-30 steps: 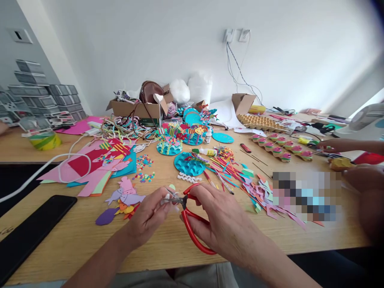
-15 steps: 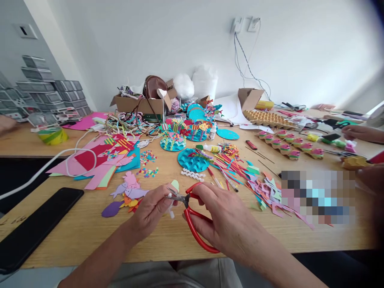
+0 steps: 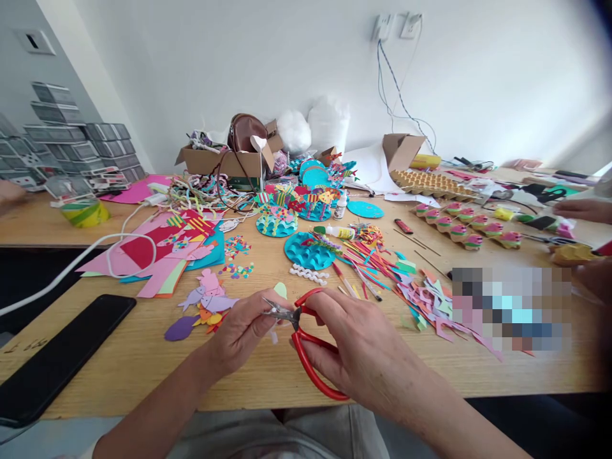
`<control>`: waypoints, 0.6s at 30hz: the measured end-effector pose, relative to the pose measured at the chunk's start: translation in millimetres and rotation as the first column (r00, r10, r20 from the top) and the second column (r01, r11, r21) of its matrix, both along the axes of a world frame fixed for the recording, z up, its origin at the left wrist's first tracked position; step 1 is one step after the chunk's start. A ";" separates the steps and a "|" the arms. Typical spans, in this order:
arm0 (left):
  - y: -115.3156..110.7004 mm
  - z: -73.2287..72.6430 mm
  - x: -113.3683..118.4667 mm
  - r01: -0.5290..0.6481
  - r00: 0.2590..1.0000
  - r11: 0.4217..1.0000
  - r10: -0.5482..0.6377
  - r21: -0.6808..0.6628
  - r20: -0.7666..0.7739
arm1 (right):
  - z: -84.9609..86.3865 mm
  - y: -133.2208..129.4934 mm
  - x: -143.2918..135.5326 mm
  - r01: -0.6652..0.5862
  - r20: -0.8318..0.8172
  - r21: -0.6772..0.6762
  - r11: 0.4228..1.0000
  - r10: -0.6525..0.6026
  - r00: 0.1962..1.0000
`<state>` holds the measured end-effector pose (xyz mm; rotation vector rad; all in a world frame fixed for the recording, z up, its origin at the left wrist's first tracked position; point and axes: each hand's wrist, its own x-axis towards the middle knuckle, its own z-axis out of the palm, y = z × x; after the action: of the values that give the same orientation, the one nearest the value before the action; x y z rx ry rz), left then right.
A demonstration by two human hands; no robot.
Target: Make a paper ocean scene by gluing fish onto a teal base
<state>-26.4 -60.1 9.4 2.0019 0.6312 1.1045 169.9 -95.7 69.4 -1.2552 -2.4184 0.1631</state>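
My right hand [image 3: 363,344] grips red-handled scissors [image 3: 313,370], with its fingers in the loops. The slightly parted blades point left at my left hand [image 3: 246,328], whose thumb and fingers are pinched together. A small pale piece [image 3: 274,336], perhaps paper, shows at those fingertips and is mostly hidden. Just behind the hands is a light green paper scrap [image 3: 280,291]. To the left lie cut-out paper fish [image 3: 210,293] and a purple paper oval [image 3: 182,328]. Beyond the hands stands a blue wavy paper disc [image 3: 310,252] near white wavy strips [image 3: 308,274].
A black phone [image 3: 67,360] lies front left, near a white cable [image 3: 95,242]. Coloured paper strips and scraps [image 3: 430,299] spread to the right. Glue bottles [image 3: 340,233], a cardboard box [image 3: 220,164] and egg trays [image 3: 430,185] stand farther back. Another person's hand [image 3: 581,209] is at right.
The view has shifted slightly. Both hands stay close together in nearly the same place, with the scissor blades still at the left fingertips.
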 end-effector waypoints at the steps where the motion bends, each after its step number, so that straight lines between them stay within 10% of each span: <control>1: 0.2 0.0 -0.4 0.008 1.000 1.000 -0.008 0.002 -0.002 | 0.0 0.1 -0.1 -0.001 0.001 -0.002 1.000 0.001 1.000; 18: 2.6 1.2 -0.1 0.075 0.997 0.996 -0.074 -0.050 0.010 | -8.4 0.6 2.4 -0.051 0.007 0.106 0.993 0.051 0.999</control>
<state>-26.5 -57.4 10.6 1.9615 0.5702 1.0416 172.3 -95.1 61.0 -1.1487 -2.4299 0.0464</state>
